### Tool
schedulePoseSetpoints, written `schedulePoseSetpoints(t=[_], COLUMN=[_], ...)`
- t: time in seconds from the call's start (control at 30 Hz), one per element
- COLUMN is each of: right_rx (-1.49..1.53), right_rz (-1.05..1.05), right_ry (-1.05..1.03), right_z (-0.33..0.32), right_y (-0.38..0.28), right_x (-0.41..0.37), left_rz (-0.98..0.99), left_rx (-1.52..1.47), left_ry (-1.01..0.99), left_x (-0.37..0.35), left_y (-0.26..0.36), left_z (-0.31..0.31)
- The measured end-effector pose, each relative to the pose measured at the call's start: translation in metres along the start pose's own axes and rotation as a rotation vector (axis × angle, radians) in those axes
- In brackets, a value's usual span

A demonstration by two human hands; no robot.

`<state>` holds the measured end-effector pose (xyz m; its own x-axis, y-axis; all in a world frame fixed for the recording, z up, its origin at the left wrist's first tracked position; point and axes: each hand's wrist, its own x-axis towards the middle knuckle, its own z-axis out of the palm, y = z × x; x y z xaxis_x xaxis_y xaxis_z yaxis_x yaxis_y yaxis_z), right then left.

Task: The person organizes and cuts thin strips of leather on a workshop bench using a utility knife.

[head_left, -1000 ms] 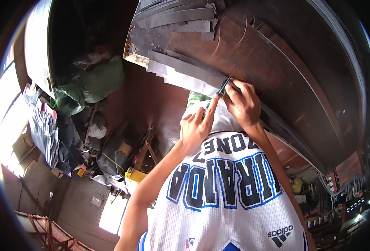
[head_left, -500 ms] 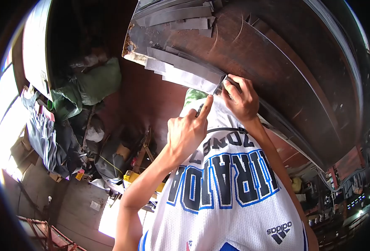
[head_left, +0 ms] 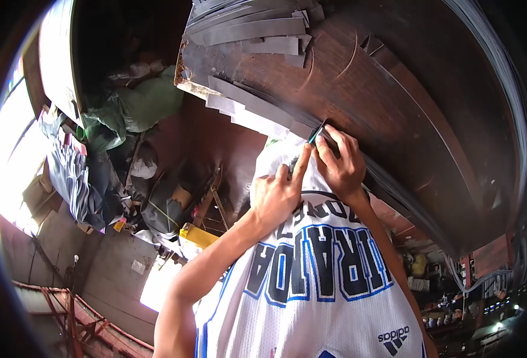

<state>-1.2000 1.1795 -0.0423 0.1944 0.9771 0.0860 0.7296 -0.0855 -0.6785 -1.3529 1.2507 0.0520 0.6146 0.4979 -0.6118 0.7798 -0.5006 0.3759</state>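
Note:
Gray flat strips (head_left: 257,102) lie overlapped in a row along the near edge of the dark brown tabletop (head_left: 394,125). At the row's right end, my right hand (head_left: 342,167) pinches a small dark piece with a thin teal edge (head_left: 315,135); what it is cannot be made out. My left hand (head_left: 278,194) points its index finger at the same spot, its tip close to that piece. The other left fingers are curled around something small and dark, mostly hidden. Both hands are in front of the white jersey (head_left: 317,268).
More gray strips (head_left: 251,30) are piled at the table's far left corner. A long curved strip (head_left: 424,113) crosses the tabletop. To the left are a green bag (head_left: 150,101), hanging dark sheets (head_left: 76,182) and a yellow object (head_left: 198,235). Cluttered shelves (head_left: 442,316) stand lower right.
The view has shifted slightly. The right-hand piece now shows a teal edge and sits at a different angle. My left index fingertip has moved nearer to my right fingers.

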Motion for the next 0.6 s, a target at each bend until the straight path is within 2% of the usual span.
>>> schedulePoseSetpoints(t=[0.07,0.17,0.33,0.43,0.6], right_rx=[0.009,-0.020,-0.018,-0.046,-0.053], right_rz=[-0.001,-0.012,-0.014,-0.021,-0.024], right_ry=[-0.002,0.023,0.029,0.063,0.081], right_z=[-0.002,-0.001,-0.006,-0.004,-0.001], right_y=[0.000,0.006,0.019,0.026,0.033], right_x=[0.001,0.002,0.005,0.008,0.008], left_rz=[0.037,0.134,0.109,0.002,0.026], left_rx=[-0.052,-0.068,-0.131,-0.005,0.026], left_ry=[0.053,0.288,0.385,0.236,0.162], left_x=[-0.001,0.006,0.017,0.017,0.006], left_y=[-0.010,-0.027,-0.008,0.010,0.009], left_z=[0.016,0.051,0.044,0.014,0.000])
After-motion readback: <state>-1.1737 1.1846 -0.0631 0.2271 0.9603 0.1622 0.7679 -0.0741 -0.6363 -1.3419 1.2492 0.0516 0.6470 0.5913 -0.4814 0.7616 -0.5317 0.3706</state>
